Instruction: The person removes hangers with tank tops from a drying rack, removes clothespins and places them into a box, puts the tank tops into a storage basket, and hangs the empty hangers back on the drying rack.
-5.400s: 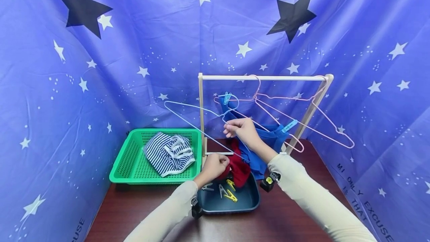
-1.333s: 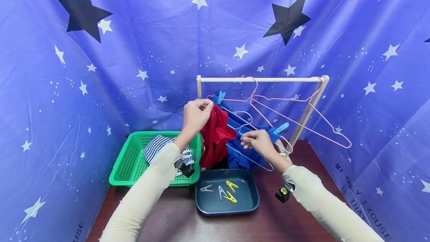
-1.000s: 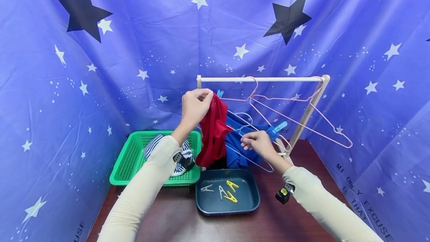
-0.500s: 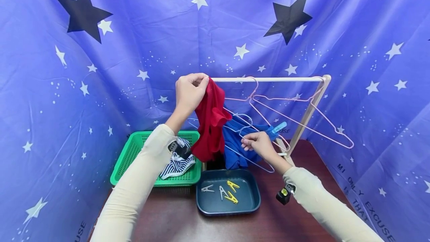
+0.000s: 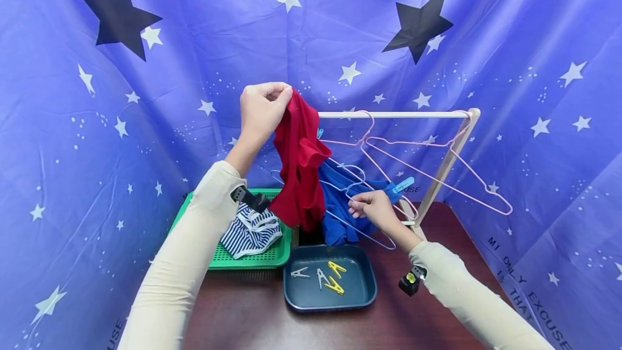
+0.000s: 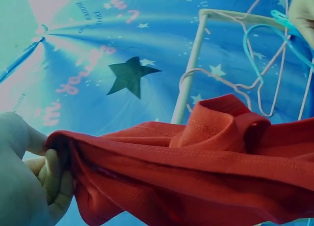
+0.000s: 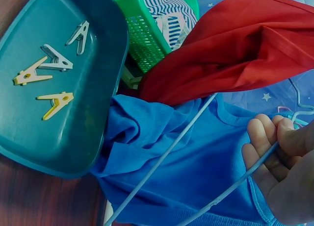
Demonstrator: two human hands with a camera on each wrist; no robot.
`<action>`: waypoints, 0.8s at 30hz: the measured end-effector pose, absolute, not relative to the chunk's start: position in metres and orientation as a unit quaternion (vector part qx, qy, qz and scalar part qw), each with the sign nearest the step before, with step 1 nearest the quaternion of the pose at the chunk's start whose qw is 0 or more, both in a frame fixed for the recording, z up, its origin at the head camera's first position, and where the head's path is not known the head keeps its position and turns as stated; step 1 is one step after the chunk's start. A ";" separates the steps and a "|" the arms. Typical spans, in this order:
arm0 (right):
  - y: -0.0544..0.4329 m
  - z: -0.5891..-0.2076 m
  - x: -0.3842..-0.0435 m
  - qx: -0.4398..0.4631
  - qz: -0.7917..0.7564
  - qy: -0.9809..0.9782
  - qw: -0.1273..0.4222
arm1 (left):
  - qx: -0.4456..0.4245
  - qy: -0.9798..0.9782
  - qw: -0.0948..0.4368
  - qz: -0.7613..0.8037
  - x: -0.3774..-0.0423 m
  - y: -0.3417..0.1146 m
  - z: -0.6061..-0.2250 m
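Observation:
My left hand (image 5: 262,109) pinches the top edge of a red cloth garment (image 5: 302,177), which hangs down with its strap-like folds showing. In the left wrist view the thumb and fingers grip its hem at one corner. My right hand (image 5: 373,207) holds a light blue wire hanger (image 7: 213,204) just below its hook, the hanger tilted. The red garment covers the hanger's left part, and the hanger's left tip pokes out past it in the head view. Behind them a blue garment (image 5: 342,220) hangs from a pink hanger, fastened with blue clothespins (image 5: 403,184).
A wooden rack (image 5: 413,114) bears pink hangers (image 5: 478,190). At left, a green basket (image 5: 286,242) holds a striped garment (image 5: 252,234). A dark tray (image 5: 330,304) in front contains two yellow clothespins (image 5: 334,285) and two grey ones (image 5: 299,273).
My left hand, earlier low by the tray, has raised the red garment out of it, up and left. My right hand lowered the blue hanger, then stayed nearly still.

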State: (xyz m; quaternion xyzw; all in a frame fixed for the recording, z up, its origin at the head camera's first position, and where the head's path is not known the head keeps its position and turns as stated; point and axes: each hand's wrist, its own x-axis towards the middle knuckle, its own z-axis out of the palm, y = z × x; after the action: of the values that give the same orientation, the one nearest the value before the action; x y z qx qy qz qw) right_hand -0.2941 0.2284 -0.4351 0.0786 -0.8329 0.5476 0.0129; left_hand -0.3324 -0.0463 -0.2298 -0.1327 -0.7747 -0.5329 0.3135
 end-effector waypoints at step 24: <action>0.225 -0.434 -0.293 0.075 0.551 -0.831 0.012 | 0.036 -0.615 -0.007 -0.788 -0.333 -0.097 -0.162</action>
State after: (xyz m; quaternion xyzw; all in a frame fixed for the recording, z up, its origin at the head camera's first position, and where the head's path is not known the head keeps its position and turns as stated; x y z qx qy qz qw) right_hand -0.2931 0.2252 -0.4341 0.0745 -0.8313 0.5507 0.0119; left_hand -0.3327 -0.0965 -0.1622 0.0359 -0.6150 -0.7877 -0.0068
